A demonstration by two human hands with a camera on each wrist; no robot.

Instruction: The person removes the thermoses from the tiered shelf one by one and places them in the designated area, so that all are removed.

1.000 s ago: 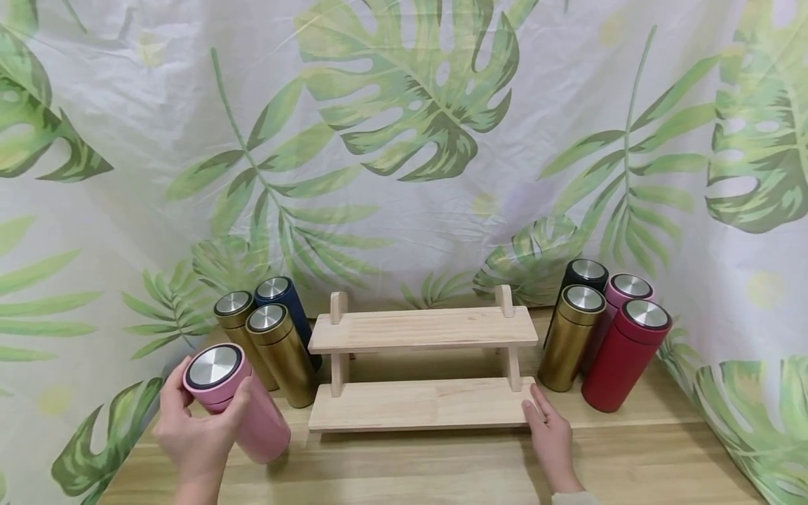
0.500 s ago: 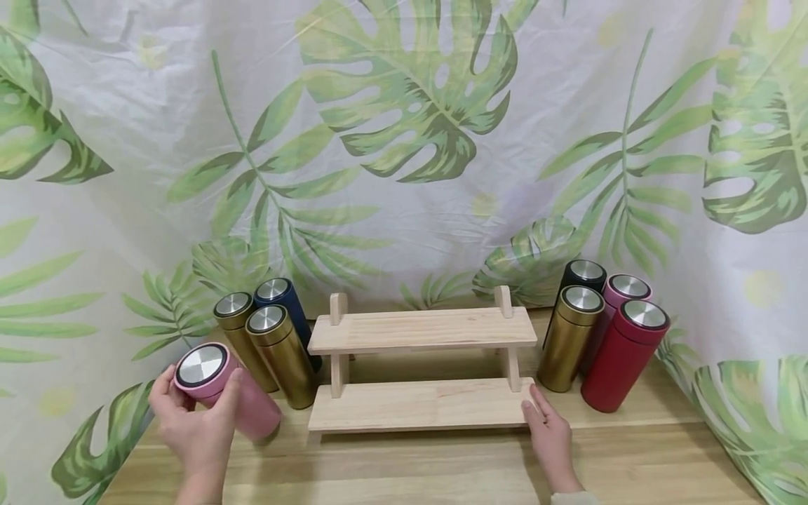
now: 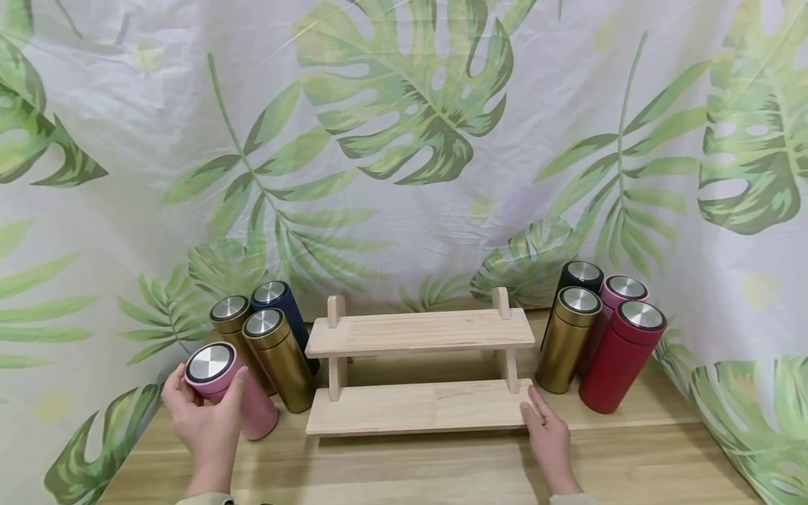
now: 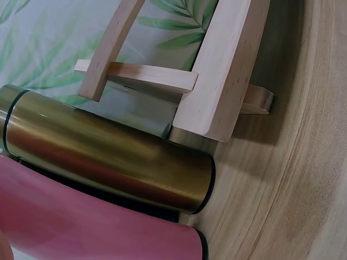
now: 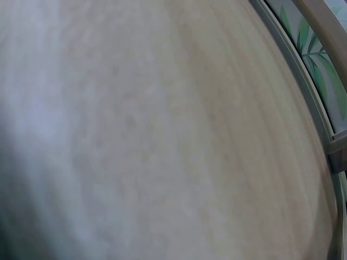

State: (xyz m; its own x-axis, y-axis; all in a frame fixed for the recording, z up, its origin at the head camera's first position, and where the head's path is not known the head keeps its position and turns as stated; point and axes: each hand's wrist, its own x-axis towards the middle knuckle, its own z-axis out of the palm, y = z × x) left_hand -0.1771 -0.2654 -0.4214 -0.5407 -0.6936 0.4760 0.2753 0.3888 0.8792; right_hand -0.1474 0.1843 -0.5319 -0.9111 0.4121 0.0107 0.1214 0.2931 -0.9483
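Note:
In the head view my left hand [image 3: 205, 424] grips a pink thermos flask [image 3: 257, 408] around its upper part, thumb on the near side. The flask stands at the left of the group, close to a gold flask [image 3: 287, 365]. The left wrist view has the pink flask [image 4: 108, 222] lying along the gold flask [image 4: 108, 157], their bases close to the tabletop. At the right end of a two-tier wooden shelf [image 3: 419, 407], my right hand [image 3: 550, 435] touches the lower board with fingers straight. Only blurred wood grain and a shelf post show in the right wrist view.
Behind the front gold flask stand another gold flask [image 3: 230, 312] and a navy flask [image 3: 278, 301]. To the shelf's right are a gold flask [image 3: 562, 351], a black one [image 3: 583, 273], a pink one [image 3: 621, 291] and a red one [image 3: 621, 365]. A leaf-print curtain [image 3: 404, 210] hangs behind.
The pink flask, in my left hand, has moved back toward the gold flasks and stands slightly farther from the front. My right hand stays at the shelf's end.

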